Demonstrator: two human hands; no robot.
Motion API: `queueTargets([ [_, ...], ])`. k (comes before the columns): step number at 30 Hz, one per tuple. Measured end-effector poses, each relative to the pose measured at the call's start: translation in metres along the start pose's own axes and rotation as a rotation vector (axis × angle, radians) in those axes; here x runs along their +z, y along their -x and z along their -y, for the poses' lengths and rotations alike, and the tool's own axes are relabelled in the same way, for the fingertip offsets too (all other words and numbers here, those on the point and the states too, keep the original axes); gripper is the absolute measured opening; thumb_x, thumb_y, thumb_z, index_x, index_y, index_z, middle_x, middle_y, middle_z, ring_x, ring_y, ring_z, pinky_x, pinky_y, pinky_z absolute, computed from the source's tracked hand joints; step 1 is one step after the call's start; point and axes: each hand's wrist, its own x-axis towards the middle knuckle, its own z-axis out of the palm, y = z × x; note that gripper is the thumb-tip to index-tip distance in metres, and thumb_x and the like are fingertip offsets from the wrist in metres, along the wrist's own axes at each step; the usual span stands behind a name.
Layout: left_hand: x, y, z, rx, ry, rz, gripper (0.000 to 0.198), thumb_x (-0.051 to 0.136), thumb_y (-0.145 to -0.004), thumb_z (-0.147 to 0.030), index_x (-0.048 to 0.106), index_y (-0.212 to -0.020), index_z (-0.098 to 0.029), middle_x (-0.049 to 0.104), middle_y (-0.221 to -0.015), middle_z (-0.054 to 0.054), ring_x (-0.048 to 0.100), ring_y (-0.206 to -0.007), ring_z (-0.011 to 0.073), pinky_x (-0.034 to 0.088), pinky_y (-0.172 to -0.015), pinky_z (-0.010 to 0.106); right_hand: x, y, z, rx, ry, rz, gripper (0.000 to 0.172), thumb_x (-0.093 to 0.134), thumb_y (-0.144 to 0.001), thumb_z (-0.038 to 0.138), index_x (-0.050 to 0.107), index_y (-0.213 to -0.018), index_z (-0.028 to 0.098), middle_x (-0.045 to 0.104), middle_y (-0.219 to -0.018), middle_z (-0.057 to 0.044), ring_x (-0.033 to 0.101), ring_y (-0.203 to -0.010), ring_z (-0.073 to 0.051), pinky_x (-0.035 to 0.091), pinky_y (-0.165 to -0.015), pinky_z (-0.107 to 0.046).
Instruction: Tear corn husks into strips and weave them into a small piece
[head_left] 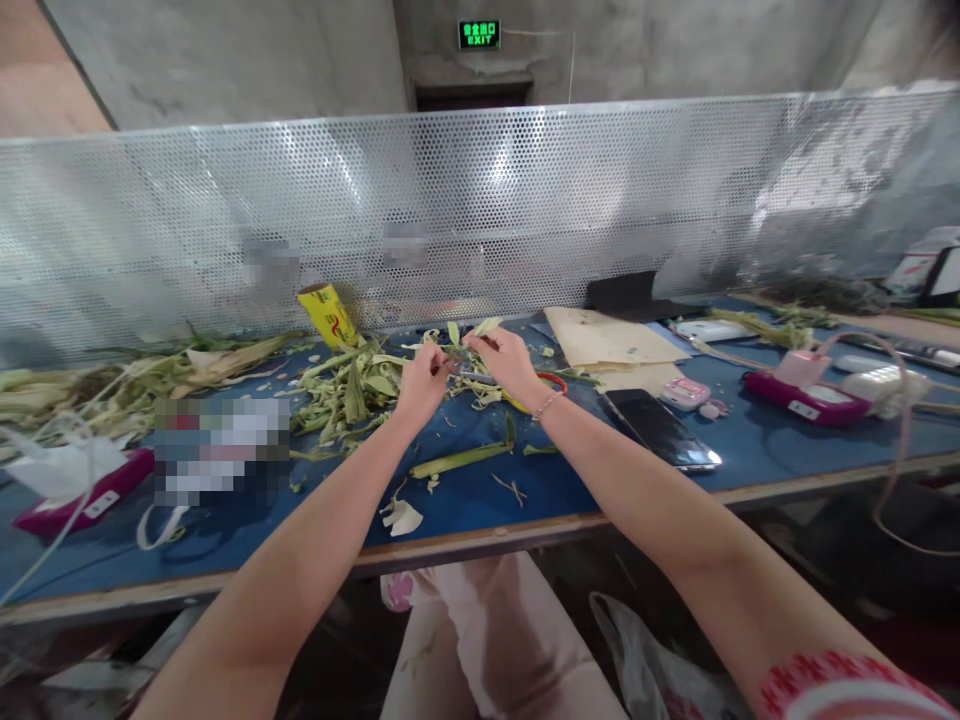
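Over the blue table [450, 500], both hands are close together at the middle. My left hand [424, 380] has its fingers pinched, but what they hold is too small to make out. My right hand [504, 362] is closed on a pale green leafy piece [487, 328] at its fingertips. A tool with a red and yellow handle [553, 381] lies under or against my right hand; its metal part points toward my left hand. A pile of green leaf scraps [352, 390] lies just left of my left hand. A long green stalk piece [461, 459] rests nearer the front edge.
A yellow roll [328, 315] stands tilted behind the pile. At right are a black phone [661, 428], brown paper [607, 340], a pink case [685, 394] and a purple box [806, 398]. Another purple box [90, 490] is at left. A perforated metal panel [480, 210] rises behind.
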Motion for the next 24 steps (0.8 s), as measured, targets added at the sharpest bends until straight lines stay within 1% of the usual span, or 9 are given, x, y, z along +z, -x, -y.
queueTargets([
  [3,0.0,0.0,0.001,0.046,0.003,0.008,0.015,0.047,-0.072,-0.01,0.041,-0.08,-0.02,0.053,-0.067,-0.002,0.06,-0.071,0.0135,0.043,-0.068,0.027,0.002,0.001,0.003,0.077,-0.088,0.039,0.021,0.053,-0.074,0.034,0.059,-0.066,0.015,0.058,-0.061,-0.001,0.054,-0.061,-0.014,0.041,-0.058,-0.025],
  [6,0.002,0.001,0.003,0.127,-0.025,0.052,0.028,0.041,-0.069,-0.003,0.045,-0.09,-0.02,0.055,-0.074,0.0,0.058,-0.075,0.0134,0.042,-0.071,0.028,0.006,0.003,0.006,0.057,-0.212,0.089,0.014,0.055,-0.072,0.031,0.058,-0.071,0.017,0.059,-0.066,0.0,0.056,-0.063,-0.013,0.044,-0.06,-0.025],
  [8,0.005,0.001,0.004,0.169,-0.061,0.075,0.029,0.04,-0.066,0.0,0.048,-0.086,-0.02,0.054,-0.074,0.0,0.054,-0.073,0.0131,0.041,-0.07,0.027,0.009,0.005,0.008,0.02,-0.254,0.105,0.013,0.055,-0.072,0.031,0.055,-0.073,0.018,0.058,-0.067,0.001,0.056,-0.064,-0.012,0.045,-0.062,-0.025],
  [10,0.007,0.002,0.004,0.153,-0.035,0.082,0.024,0.041,-0.064,-0.001,0.047,-0.079,-0.019,0.051,-0.07,-0.001,0.049,-0.068,0.0122,0.039,-0.066,0.026,0.01,0.007,0.009,-0.013,-0.231,0.098,0.013,0.056,-0.072,0.031,0.053,-0.074,0.019,0.056,-0.067,0.001,0.056,-0.063,-0.012,0.045,-0.062,-0.025],
  [13,0.01,0.003,0.0,0.059,0.127,0.064,0.016,0.044,-0.065,-0.004,0.043,-0.072,-0.019,0.044,-0.064,-0.003,0.043,-0.062,0.0108,0.036,-0.062,0.024,0.009,0.008,0.011,-0.048,-0.115,0.031,0.013,0.058,-0.07,0.029,0.052,-0.078,0.02,0.056,-0.073,0.0,0.052,-0.062,-0.011,0.044,-0.061,-0.025],
  [16,0.009,0.003,-0.007,-0.031,0.255,0.064,0.009,0.046,-0.072,-0.015,0.042,-0.065,-0.019,0.039,-0.059,-0.004,0.037,-0.057,0.0101,0.031,-0.057,0.024,0.008,0.005,0.011,-0.062,-0.066,-0.019,0.012,0.058,-0.068,0.024,0.052,-0.077,0.019,0.055,-0.083,-0.001,0.048,-0.061,-0.009,0.043,-0.06,-0.025],
  [19,0.007,0.003,-0.012,-0.067,0.242,0.098,0.019,0.047,-0.078,-0.028,0.042,-0.062,-0.019,0.034,-0.055,-0.004,0.032,-0.053,0.0096,0.027,-0.053,0.024,0.009,0.003,0.008,0.002,-0.194,-0.019,0.018,0.056,-0.068,0.021,0.05,-0.085,0.02,0.054,-0.083,0.0,0.048,-0.06,-0.009,0.043,-0.059,-0.024],
  [22,0.005,0.002,-0.013,-0.039,0.196,0.132,0.022,0.05,-0.077,-0.032,0.043,-0.062,-0.018,0.034,-0.055,-0.004,0.032,-0.054,0.0092,0.026,-0.054,0.023,0.012,0.003,0.007,0.084,-0.33,-0.032,0.028,0.056,-0.068,0.022,0.045,-0.094,0.022,0.05,-0.077,0.002,0.048,-0.059,-0.008,0.043,-0.056,-0.022],
  [24,0.004,0.002,-0.012,-0.017,0.185,0.163,0.022,0.052,-0.076,-0.033,0.043,-0.062,-0.018,0.035,-0.055,-0.005,0.033,-0.053,0.0089,0.025,-0.054,0.023,0.013,0.004,0.008,0.1,-0.382,-0.021,0.028,0.055,-0.069,0.022,0.044,-0.095,0.022,0.049,-0.075,0.003,0.048,-0.058,-0.008,0.043,-0.056,-0.022],
])
